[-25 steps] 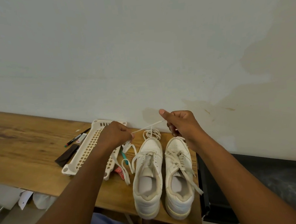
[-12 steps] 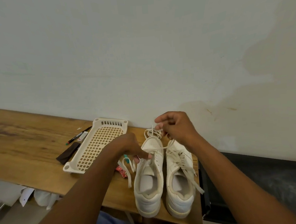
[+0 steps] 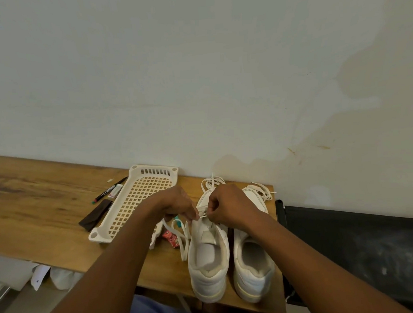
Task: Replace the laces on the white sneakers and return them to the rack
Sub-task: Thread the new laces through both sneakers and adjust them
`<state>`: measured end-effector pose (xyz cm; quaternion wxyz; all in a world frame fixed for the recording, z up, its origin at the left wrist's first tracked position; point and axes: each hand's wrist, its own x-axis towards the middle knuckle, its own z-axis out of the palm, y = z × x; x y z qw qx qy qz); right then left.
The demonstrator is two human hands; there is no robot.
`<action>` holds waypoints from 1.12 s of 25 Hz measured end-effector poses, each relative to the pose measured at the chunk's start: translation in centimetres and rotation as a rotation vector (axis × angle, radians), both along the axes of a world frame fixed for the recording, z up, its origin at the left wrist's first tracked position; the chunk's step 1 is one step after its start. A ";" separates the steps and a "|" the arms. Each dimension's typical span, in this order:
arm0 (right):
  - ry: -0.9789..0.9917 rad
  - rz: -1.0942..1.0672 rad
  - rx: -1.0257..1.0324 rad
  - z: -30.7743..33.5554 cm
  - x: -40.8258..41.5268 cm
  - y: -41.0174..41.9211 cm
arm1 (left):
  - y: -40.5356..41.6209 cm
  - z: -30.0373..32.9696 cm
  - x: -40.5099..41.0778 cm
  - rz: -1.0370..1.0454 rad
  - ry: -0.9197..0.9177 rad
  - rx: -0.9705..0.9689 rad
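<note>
With my left hand [image 3: 177, 204] and right hand [image 3: 230, 203] each pinching the flat white lace [image 3: 203, 214] over the left white leather sneaker [image 3: 208, 249] on the wooden tabletop [image 3: 46, 216], I'd keep it flat and feed the tip squarely through the eyelet.

Two white sneakers, heels toward the viewer, side by side on the table edge: the left sneaker [image 3: 208, 254], whose lace [image 3: 203, 213] both hands pinch over its eyelets, and the right sneaker [image 3: 253, 263] just right of the grip, with the cream lattice rack [image 3: 140, 200] lying flat left of it.
</note>
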<state>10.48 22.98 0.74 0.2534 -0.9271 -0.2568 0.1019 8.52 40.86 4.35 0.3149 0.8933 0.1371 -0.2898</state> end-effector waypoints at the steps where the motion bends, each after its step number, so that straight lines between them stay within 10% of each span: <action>1: 0.007 -0.007 0.001 0.1 0.0 0.0 | 0.0 -0.1 0.1 -0.002 0.005 0.000; 28: -0.045 -0.068 0.013 -0.5 -0.7 0.6 | -0.1 -1.4 0.4 -0.070 -0.086 0.072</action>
